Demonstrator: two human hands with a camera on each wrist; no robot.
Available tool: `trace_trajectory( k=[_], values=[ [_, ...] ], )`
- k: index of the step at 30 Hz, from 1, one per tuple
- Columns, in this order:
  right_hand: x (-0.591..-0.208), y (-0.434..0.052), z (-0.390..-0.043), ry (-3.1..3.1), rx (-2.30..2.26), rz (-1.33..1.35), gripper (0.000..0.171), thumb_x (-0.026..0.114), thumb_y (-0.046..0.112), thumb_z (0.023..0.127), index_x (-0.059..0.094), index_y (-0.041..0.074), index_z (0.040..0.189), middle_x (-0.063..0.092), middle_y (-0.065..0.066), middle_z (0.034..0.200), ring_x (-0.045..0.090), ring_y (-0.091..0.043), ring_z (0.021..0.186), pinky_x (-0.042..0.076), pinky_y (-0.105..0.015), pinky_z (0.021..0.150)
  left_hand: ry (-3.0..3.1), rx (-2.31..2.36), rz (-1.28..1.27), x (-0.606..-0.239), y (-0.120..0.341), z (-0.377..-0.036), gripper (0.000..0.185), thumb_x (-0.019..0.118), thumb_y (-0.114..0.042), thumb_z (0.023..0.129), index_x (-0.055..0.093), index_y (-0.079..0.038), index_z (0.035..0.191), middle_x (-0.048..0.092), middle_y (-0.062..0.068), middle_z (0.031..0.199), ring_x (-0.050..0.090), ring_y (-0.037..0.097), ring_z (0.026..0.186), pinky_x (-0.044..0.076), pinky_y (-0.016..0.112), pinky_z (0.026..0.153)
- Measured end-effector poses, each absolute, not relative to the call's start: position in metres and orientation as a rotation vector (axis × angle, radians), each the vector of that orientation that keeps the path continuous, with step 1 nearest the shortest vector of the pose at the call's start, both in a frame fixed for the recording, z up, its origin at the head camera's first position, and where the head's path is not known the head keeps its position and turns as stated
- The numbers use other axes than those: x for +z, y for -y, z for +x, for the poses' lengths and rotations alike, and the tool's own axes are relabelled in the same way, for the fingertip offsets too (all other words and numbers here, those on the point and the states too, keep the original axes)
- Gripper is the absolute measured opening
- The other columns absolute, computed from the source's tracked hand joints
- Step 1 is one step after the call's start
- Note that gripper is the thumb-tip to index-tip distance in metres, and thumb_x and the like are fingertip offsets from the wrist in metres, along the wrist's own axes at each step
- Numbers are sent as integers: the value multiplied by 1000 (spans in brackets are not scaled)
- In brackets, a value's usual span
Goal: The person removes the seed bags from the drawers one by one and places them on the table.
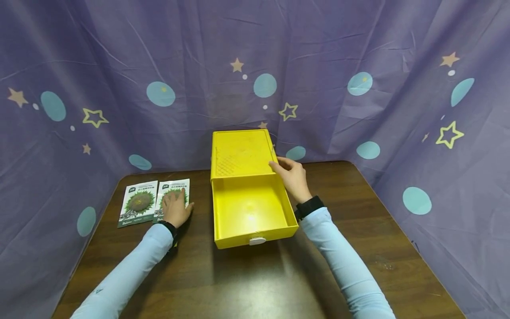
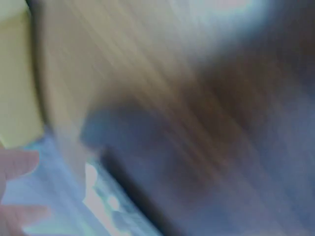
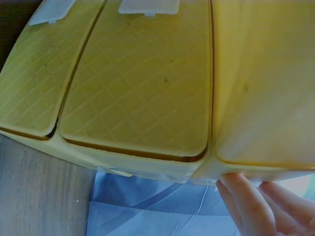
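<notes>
Left hand point(image 1: 175, 208) lies flat, fingers point(image 1: 180, 195) straight and together, pressing on the right seed packet point(image 1: 174, 189); they curl round nothing. The packet's long axis runs away from the person, and the fingers lie along it. A second seed packet point(image 1: 138, 204) sits just beside it on the left, edges touching or nearly so. The left wrist view is too blurred to add anything.

Right hand point(image 1: 292, 177) rests against the right top edge of the yellow drawer box point(image 1: 241, 153), fingers point(image 3: 246, 206) loosely bent on the casing; no clear clamp. The open drawer point(image 1: 251, 208) juts toward the person, empty inside, with a white pull tab point(image 1: 257, 241) at the front.

The drawer opening lies just right of the left hand, between both hands, so the left hand is nearer the packets. Everything sits on the dark wooden desk point(image 1: 255, 283).
</notes>
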State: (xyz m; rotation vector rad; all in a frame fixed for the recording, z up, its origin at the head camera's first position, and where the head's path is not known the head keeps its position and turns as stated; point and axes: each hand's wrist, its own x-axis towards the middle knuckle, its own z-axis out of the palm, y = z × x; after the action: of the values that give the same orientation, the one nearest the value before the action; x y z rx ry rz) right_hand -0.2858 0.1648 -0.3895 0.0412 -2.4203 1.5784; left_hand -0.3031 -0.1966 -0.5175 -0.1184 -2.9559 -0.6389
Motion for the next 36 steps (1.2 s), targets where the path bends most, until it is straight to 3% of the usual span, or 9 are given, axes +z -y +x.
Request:
trace_trajectory(
  k=[7,12,17,22,25,30,36],
  values=[
    [-387,-165,-285,2415,1566,57,55,63,53,82,62,15,121,66,-4,107,62,-18,90,51,-36,79,2786,-948,-513,-490,160,-266,45,60,-13,90,48,6,129,40,35,132,37,50,121,31,61,97],
    [-387,-164,-285,2410,1576,66,55,62,53,82,62,15,121,66,-4,104,62,-17,89,51,-35,79,2579,-1174,-565,-453,137,-219,28,60,-8,89,58,1,116,59,17,111,60,28,95,50,41,79],
    [-387,-163,-285,2415,1568,52,54,63,53,82,62,16,121,66,-4,105,62,-17,90,51,-35,79,2317,-1389,-551,-430,130,-168,7,62,-7,89,63,-10,95,61,-3,87,58,9,74,51,25,64],
    [-385,-162,-285,2418,1569,50,54,63,53,82,62,16,121,66,-4,107,62,-17,92,50,-36,80,2009,-1452,-957,-434,120,-128,25,61,12,80,59,-12,78,58,-5,72,54,6,64,47,17,58],
    [-384,-162,-285,2408,1568,46,55,63,54,81,63,16,121,66,-4,106,62,-18,92,50,-36,80,1998,-1471,-1144,-441,110,-116,28,60,13,79,61,-14,84,62,-4,79,59,7,69,48,16,63],
    [-386,-162,-285,2406,1585,37,54,63,53,81,63,16,121,66,-4,107,61,-17,92,50,-35,81,2201,-1458,-1165,-448,98,-114,28,59,-1,89,59,-13,114,63,0,109,62,15,95,50,26,80],
    [-386,-163,-284,2444,1592,34,54,63,52,82,62,16,122,65,-3,108,61,-17,93,50,-35,81,2227,-1523,-1081,-444,91,-126,31,56,-6,92,53,-8,123,63,7,112,61,19,99,51,33,81]
  ],
)
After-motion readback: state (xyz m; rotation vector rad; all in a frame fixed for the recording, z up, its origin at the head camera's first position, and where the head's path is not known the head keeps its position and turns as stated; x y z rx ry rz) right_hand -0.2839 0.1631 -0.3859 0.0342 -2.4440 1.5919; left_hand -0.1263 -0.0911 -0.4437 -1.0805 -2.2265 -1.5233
